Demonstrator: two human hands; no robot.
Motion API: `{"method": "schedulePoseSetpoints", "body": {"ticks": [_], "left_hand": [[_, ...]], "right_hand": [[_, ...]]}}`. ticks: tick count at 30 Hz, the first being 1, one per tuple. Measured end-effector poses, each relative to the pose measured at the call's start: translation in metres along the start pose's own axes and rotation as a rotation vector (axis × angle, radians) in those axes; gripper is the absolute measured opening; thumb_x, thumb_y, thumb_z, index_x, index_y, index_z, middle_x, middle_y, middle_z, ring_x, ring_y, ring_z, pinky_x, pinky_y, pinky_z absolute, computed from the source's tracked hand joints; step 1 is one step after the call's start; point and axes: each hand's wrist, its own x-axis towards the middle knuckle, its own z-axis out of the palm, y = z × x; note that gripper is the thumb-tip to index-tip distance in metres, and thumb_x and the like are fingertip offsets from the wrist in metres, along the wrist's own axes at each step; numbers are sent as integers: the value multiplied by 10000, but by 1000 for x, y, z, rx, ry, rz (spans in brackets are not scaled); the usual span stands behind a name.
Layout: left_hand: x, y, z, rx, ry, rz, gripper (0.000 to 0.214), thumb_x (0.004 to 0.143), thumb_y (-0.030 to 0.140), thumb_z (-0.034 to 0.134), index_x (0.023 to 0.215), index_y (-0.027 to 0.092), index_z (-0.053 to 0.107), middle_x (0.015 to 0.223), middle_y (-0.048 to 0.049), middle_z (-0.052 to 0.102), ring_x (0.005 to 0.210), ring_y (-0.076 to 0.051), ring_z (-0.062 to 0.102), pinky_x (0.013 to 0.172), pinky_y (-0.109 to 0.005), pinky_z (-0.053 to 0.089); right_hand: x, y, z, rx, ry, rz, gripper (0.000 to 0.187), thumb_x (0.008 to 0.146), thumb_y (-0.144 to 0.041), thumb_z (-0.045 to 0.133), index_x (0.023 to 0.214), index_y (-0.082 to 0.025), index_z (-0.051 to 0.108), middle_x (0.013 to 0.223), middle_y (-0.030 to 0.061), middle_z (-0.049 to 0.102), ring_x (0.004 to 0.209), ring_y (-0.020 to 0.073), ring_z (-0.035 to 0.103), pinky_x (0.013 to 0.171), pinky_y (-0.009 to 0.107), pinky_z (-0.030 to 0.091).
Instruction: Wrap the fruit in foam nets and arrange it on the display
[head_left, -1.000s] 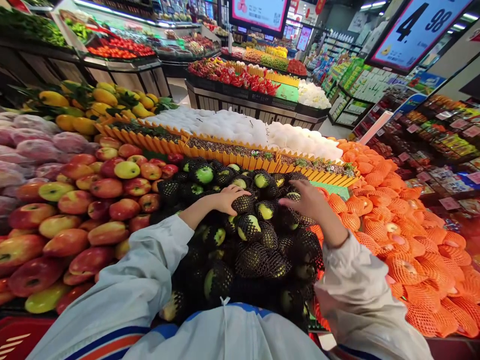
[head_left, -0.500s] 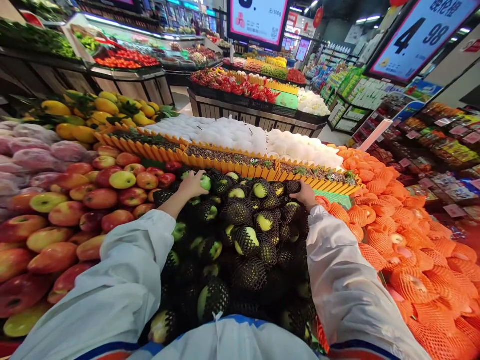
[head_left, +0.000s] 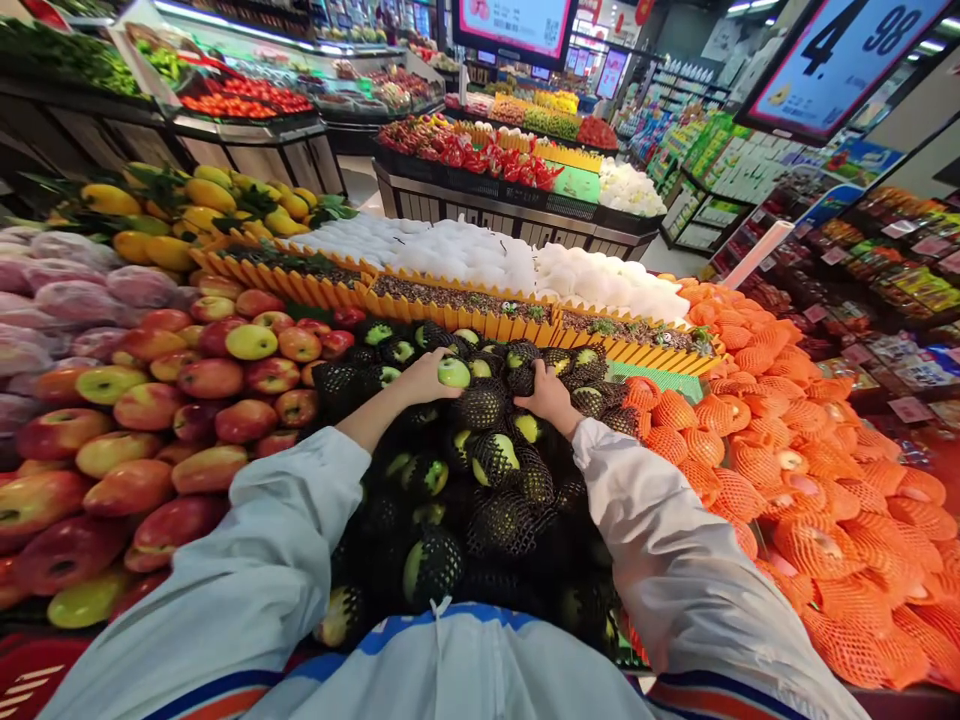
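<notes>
A heap of green fruit in black foam netting (head_left: 495,500) fills the middle of the stall in front of me. My left hand (head_left: 427,380) is curled round a bare green fruit (head_left: 453,373) near the back of the heap. Just to its right, my right hand (head_left: 549,396) grips a netted fruit (head_left: 520,378), its fingers wrapped over the black mesh. Both arms, in white sleeves, reach forward over the heap.
Red and yellow apples (head_left: 150,420) lie heaped to the left, fruit in orange netting (head_left: 810,500) to the right. A yellow plastic fence (head_left: 480,320) borders the back, with white-wrapped fruit (head_left: 480,258) behind. Mangoes (head_left: 180,205) sit far left; a 4.98 price sign (head_left: 840,55) hangs above right.
Both hands have drawn in from the back corners of the heap toward its middle. The left hand has come with a bare green fruit; the right now grips a netted one.
</notes>
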Motion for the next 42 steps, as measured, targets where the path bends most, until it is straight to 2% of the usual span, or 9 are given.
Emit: {"method": "schedulePoseSetpoints", "body": {"ticks": [3, 6, 10, 12, 16, 21, 30, 38, 42], "left_hand": [[7, 7, 2, 64, 3, -53, 926, 624, 480, 793, 1430, 179, 450, 1343, -174, 578, 1262, -367, 584, 1112, -467, 451], [-5, 14, -18, 107, -2, -31, 936, 659, 572, 756, 1462, 197, 457, 1419, -190, 512, 1353, -414, 507, 1157, -527, 396], [-67, 22, -51, 95, 208, 151, 844, 804, 629, 591, 1477, 138, 453, 1483, -174, 488, 1439, -334, 431, 1245, -472, 304], [-114, 19, -57, 10, 282, 177, 748, 852, 632, 551, 1451, 190, 478, 1486, -125, 510, 1419, -293, 458, 1232, -462, 343], [-205, -4, -41, -108, 267, 23, 621, 863, 620, 567, 1374, 271, 515, 1451, -96, 523, 1337, -289, 539, 1096, -479, 511], [-271, -24, -11, -143, 263, -75, 507, 863, 641, 552, 1271, 340, 536, 1449, -60, 533, 1364, -295, 532, 1091, -502, 525], [-315, 1, -2, -131, 378, -30, 464, 908, 586, 560, 1282, 311, 583, 1446, -85, 534, 1420, -281, 482, 1098, -474, 518], [-332, -14, 19, 35, 438, -56, 523, 923, 610, 503, 1285, 246, 604, 1436, -137, 534, 1398, -325, 491, 1231, -523, 352], [-350, -45, 34, 198, 458, -160, 555, 928, 592, 466, 1279, 193, 624, 1427, -179, 533, 1376, -365, 500, 1187, -530, 398]], "right_hand": [[3, -7, -2, 31, -78, 53, 920, 737, -488, 859, 1442, -129, 391, 1394, 265, 497, 1279, 400, 581, 1026, 508, 509], [-8, 9, -41, 144, -94, -49, 1036, 721, -559, 864, 1506, -114, 355, 1482, 269, 435, 1387, 394, 497, 1153, 515, 433], [-77, 58, -103, 226, 206, -226, 892, 846, -579, 745, 1542, -182, 352, 1552, 176, 430, 1460, 339, 430, 1238, 509, 355], [-128, 86, -116, 258, 225, -205, 791, 862, -579, 724, 1507, -231, 426, 1513, 143, 499, 1417, 344, 486, 1200, 539, 403], [-206, 127, -84, 271, -1, -128, 722, 813, -513, 774, 1438, -239, 540, 1437, 134, 589, 1333, 338, 571, 1159, 533, 445], [-224, 127, -14, 224, -20, -184, 824, 718, -325, 828, 1466, -208, 502, 1433, 142, 609, 1305, 319, 598, 1114, 494, 471], [-189, 76, -26, 241, 308, -216, 730, 744, -342, 788, 1409, -186, 530, 1381, 124, 647, 1261, 326, 615, 1105, 461, 468], [-138, 32, 17, 65, 63, -114, 795, 790, -258, 750, 1518, -128, 458, 1438, 214, 540, 1357, 360, 513, 1140, 505, 416], [-167, 39, 6, 139, 205, -192, 863, 809, -373, 769, 1560, -157, 402, 1536, 220, 455, 1447, 384, 418, 1178, 565, 363]]}}
